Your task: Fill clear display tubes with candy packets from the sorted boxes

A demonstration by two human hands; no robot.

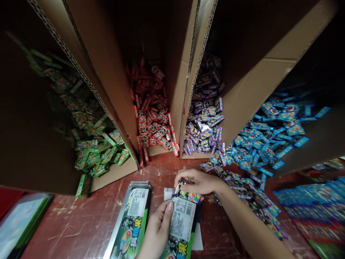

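pouch (183, 221): green-edged, white barcode label, flat on red table (88, 223) | small packets (192, 196): dark, multicoloured, at pouch mouth

Left hand (157, 230) low, close to body, back of hand up. Thumb (169, 207) stretched forward, pressed down flat; other fingers tucked under, out of sight. Pinch closed. Right hand (198, 181) just ahead of left thumb tip, palm down, fingers (185, 176) curled in, tips bunched in tight pinch. Right forearm (242, 219) bare, running diagonally back to right. Hands near, not touching.

Cardboard boxes (107, 72) block back; scuffed tabletop (78, 226) (left of packet stack (129, 230)) free.
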